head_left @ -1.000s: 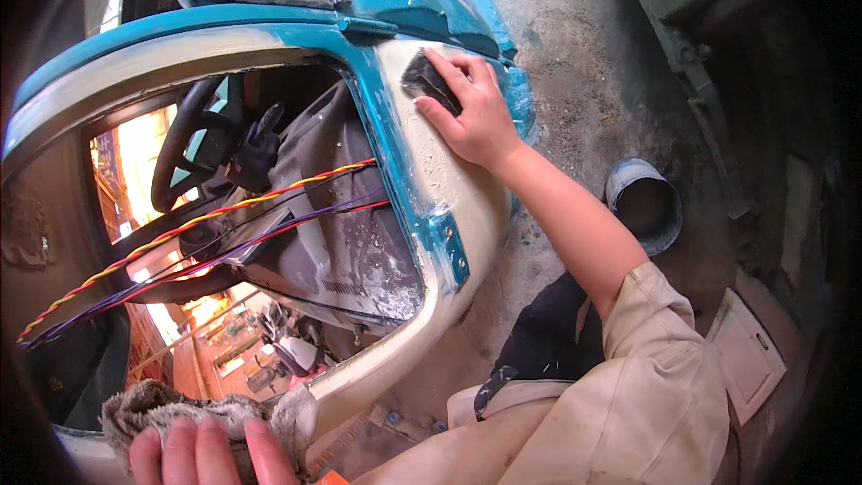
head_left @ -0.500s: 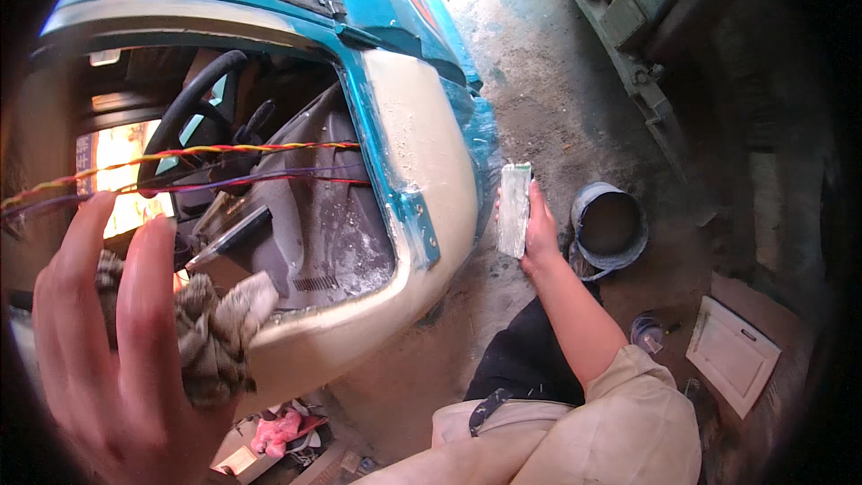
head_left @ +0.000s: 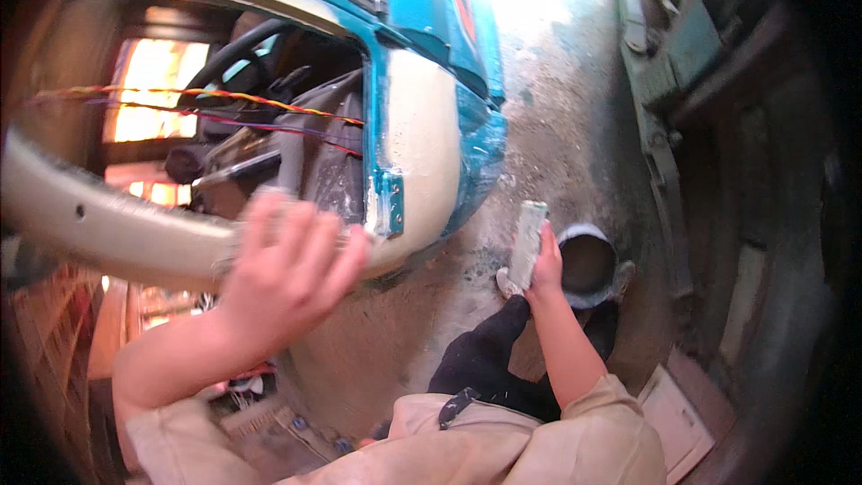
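Since half a second ago: left hand (head_left: 285,280) dropped from close before the camera to mid-frame, rag gone from it; right hand (head_left: 542,262) and its block carried lower, toward the bucket.

Far left: cream-primed curved edge (head_left: 108,229) of a car body, sweeping across the lower left. Above it, orange and purple wires (head_left: 224,99) strung across the opening, with a steering wheel (head_left: 238,45) behind. Left hand raised in front of that edge, blurred, fingers (head_left: 310,242) spread wide and holding nothing; touching the panel or just before it, cannot tell.

Centre: cream pillar (head_left: 422,153) with teal paint (head_left: 480,148) along its right side, over a dusty concrete floor (head_left: 557,108).

Right of centre: pale sanding block (head_left: 527,242), long axis nearly upright, top end pointing away and slightly right, gripped at its lower right side by the right hand, fingers wrapped round it. Just right of it, a round grey bucket (head_left: 588,262) on the floor, near but apparently apart. Below: dark trouser leg (head_left: 480,359) and beige sleeve (head_left: 593,436).
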Tool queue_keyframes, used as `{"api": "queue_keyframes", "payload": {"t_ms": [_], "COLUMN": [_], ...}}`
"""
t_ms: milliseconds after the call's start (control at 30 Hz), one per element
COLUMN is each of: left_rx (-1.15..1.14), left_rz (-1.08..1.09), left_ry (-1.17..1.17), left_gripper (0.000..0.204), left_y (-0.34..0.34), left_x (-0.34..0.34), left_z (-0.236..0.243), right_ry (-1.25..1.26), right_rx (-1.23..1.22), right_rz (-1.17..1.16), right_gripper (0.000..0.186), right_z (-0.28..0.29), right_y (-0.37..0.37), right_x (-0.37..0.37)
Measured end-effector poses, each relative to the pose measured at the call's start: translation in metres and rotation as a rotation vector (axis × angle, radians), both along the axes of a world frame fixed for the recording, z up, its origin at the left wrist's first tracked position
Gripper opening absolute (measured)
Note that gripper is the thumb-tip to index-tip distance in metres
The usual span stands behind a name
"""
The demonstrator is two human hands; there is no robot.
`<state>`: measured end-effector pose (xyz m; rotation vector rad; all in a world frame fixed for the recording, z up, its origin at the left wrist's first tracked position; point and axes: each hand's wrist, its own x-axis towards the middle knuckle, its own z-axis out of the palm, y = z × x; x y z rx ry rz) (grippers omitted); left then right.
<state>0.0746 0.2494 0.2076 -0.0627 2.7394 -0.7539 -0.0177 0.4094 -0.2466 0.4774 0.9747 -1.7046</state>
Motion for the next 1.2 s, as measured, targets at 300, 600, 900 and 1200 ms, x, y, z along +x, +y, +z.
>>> {"api": "queue_keyframes", "payload": {"t_ms": [300,600,900,1200], "left_rx": [-0.14,-0.123,-0.477,-0.102], "left_rz": [0.148,0.101,-0.011,0.173], "left_ry": [-0.178,-0.052,0.213,0.124], "left_gripper": [0.013,0.015,0.007,0.009], "left_y": [-0.045,-0.144,-0.239,-0.084], "left_x": [-0.01,-0.068,-0.129,-0.036], "left_z": [-0.237,-0.263,-0.227,-0.284], "right_ry": [-0.065,0.067,0.077,0.127], "right_rx": [0.06,0.152,0.195,0.166], "right_rz": [0.188,0.315,0.382,0.419], "right_gripper": [0.049,0.044,0.04,0.032], "right_z": [-0.029,-0.03,-0.069,-0.073], "right_y": [0.121,0.179,0.239,0.207], "right_x": [-0.13,-0.203,-0.204,-0.156]}}
